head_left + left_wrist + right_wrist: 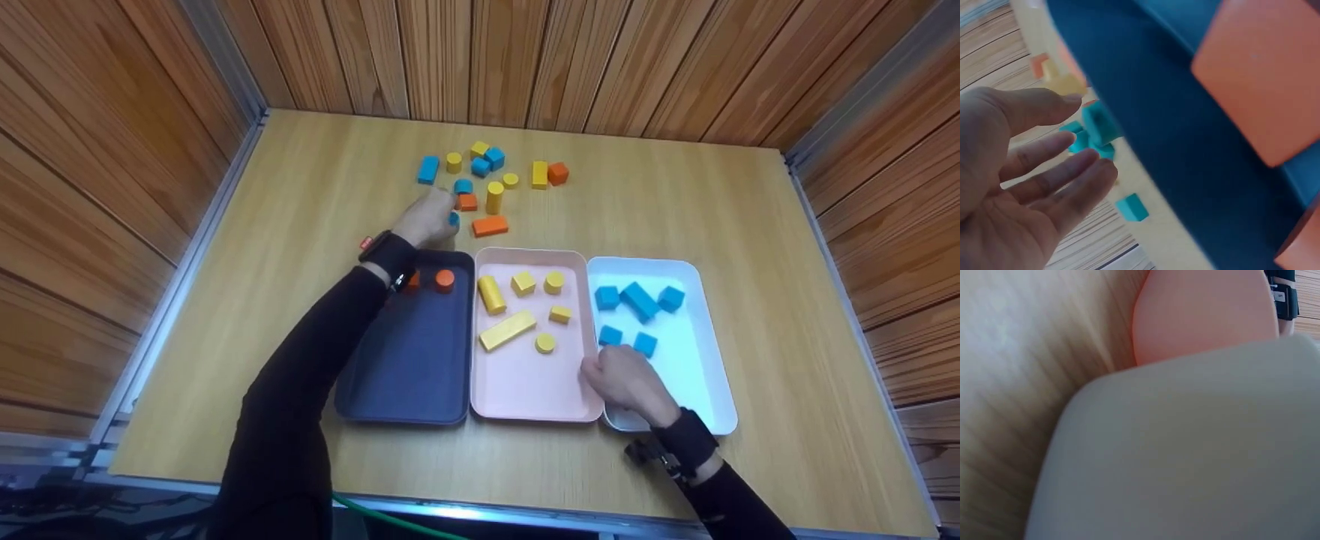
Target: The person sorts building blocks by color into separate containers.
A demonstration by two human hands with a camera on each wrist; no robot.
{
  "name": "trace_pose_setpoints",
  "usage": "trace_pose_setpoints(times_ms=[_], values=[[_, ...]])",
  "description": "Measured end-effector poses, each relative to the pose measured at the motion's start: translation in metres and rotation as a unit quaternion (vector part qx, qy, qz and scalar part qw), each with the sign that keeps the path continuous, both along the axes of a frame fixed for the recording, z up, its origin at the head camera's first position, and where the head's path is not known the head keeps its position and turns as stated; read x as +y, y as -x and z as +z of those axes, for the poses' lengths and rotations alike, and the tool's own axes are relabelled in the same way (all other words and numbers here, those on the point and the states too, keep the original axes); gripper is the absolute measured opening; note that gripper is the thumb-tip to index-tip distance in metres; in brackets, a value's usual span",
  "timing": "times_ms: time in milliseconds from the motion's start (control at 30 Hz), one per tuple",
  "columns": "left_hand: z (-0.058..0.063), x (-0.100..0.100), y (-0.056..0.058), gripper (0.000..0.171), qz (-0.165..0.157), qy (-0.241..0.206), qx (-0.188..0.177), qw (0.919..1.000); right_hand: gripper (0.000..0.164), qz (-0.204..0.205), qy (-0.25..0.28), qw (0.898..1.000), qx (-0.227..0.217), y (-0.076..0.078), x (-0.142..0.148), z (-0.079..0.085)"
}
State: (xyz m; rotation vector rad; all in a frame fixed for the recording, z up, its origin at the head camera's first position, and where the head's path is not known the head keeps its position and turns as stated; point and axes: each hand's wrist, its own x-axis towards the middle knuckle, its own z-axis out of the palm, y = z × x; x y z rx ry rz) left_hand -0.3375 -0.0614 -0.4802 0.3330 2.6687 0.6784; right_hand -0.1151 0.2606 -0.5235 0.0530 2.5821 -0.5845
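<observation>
1. Head: blue piece (454, 219) just right of your left grip (425, 219); your right grip (628, 381) curls over the white tray (697, 375), can't tell if holding anything.
2. Left wrist: your thumb and fingers parted, apparently empty. Blue piece likely light, stiff, smooth; pinch opposite sides.
3. Right wrist: your grip isn't visible.

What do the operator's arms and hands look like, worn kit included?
Both arms: plain black long sleeves, left and right. Hands bare, no gloves: left hand, right hand. Each wrist has a black band, left and right. Small red tag beside the left band; dark hardware on the right.
</observation>
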Motion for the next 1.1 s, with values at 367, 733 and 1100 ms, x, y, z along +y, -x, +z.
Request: trace_pose_setpoints(times_ms=[367,733,1100], values=[[-0.016,0.015,0.003,0.023,-0.048,0.08,0.05,0.9944,0.041,-0.009,-0.001,1.0,-0.015,0.001,-0.001,0.001],[-0.012,-0.003,-0.002,0.02,-0.056,0.038,0.099,0.9928,0.042,0.015,0.004,1.0,0.02,0.001,-0.002,0.001],[0.021,-0.016,-0.035,0.034,0.043,-0.107,0.066,0.9912,0.044,-0.026,0.016,0.999,-0.045,0.004,0.004,0.004]])
